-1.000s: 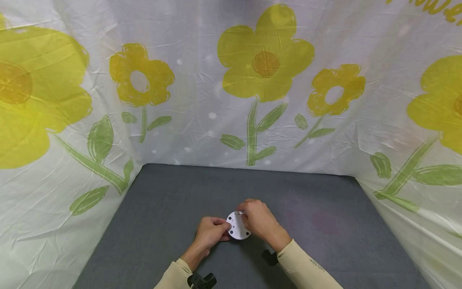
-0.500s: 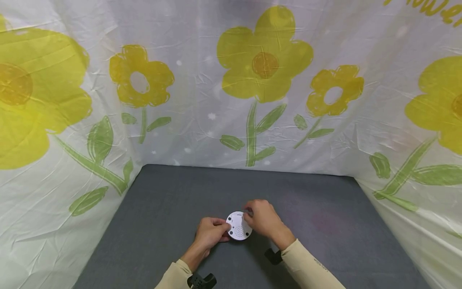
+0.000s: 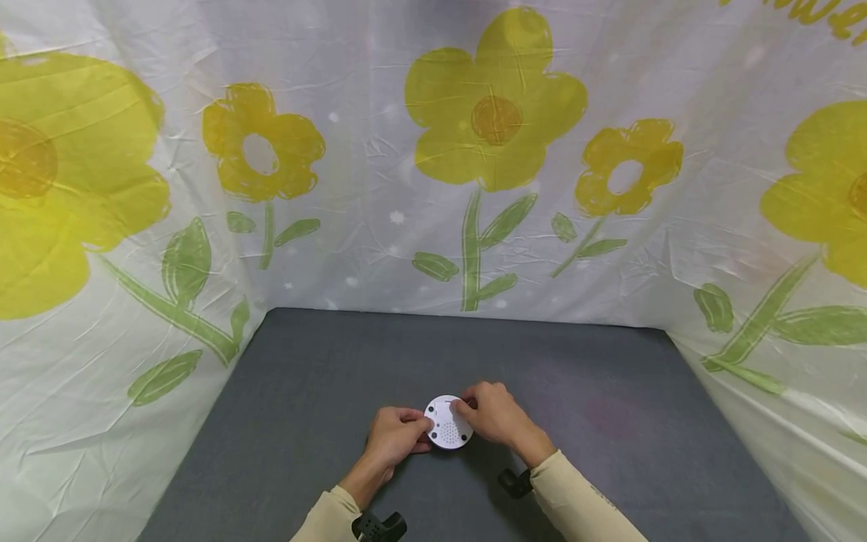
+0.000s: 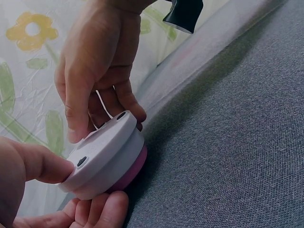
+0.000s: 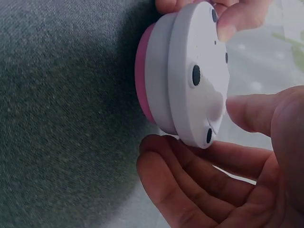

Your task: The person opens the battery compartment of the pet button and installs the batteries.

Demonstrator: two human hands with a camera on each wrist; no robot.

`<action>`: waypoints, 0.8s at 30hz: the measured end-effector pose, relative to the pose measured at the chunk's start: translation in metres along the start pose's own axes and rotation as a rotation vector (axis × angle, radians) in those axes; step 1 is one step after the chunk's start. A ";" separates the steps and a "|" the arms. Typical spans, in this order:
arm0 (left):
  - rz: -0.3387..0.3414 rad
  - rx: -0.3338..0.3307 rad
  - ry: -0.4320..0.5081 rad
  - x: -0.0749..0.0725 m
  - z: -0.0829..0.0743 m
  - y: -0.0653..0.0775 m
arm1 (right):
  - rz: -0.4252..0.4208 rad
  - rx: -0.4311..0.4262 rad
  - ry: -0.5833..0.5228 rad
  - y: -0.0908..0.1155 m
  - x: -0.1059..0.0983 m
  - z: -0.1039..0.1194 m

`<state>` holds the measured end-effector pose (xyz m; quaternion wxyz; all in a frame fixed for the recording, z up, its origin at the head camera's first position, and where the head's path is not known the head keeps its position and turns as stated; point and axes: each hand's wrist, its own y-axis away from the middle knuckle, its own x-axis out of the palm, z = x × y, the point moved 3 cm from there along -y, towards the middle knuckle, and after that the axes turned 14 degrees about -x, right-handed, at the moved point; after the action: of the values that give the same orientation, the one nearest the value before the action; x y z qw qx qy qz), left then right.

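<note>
Fabric (image 3: 352, 248) with a wrinkled, pale finish hangs on all sides, and at far left it carries a large yellow flower (image 3: 81, 173) with an orange centre, its green stem slanting down toward the grey surface (image 3: 325, 361). Next along is a smaller flower (image 3: 262, 154), deeper yellow, with a white centre. Below and nearer, a cream left sleeve (image 3: 323, 519) comes in from the bottom, with a black wrist camera (image 3: 379, 527) beside its cuff.

Of the two hands, the left hand (image 3: 395, 436) grasps the left edge of a white round device (image 3: 448, 429), its thumb on the upper face and its fingers bent against the lower side wall. The device is at the middle of the near part of the surface, between the hands, with dark round feet (image 5: 195, 75) and a cluster of tiny holes facing up and a pink band (image 4: 132, 172) below; whether it touches the cloth, I cannot tell.

At its far right edge, the right hand (image 3: 499, 415) grasps it too, thumb over the white face and fingers curled by the rim. A second black wrist camera (image 3: 515, 483) sits by the cream right sleeve (image 3: 585, 500). Behind, at far right, another big yellow flower (image 3: 822, 192) is partly cut off by the picture's edge.
</note>
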<state>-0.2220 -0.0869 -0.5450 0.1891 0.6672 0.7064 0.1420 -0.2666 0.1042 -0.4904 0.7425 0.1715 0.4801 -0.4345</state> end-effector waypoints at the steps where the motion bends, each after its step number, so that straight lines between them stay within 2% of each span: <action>1: 0.002 0.001 0.002 0.000 0.000 0.000 | 0.002 -0.004 -0.007 0.000 0.001 0.000; 7: 0.007 0.004 0.005 0.000 0.000 0.001 | -0.005 -0.005 -0.022 0.001 0.004 0.000; 24: -0.001 -0.006 0.004 0.000 -0.001 0.001 | -0.041 0.004 0.025 0.001 0.007 0.003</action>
<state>-0.2217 -0.0868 -0.5437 0.1896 0.6660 0.7067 0.1451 -0.2630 0.0998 -0.4950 0.7269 0.1685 0.4920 -0.4485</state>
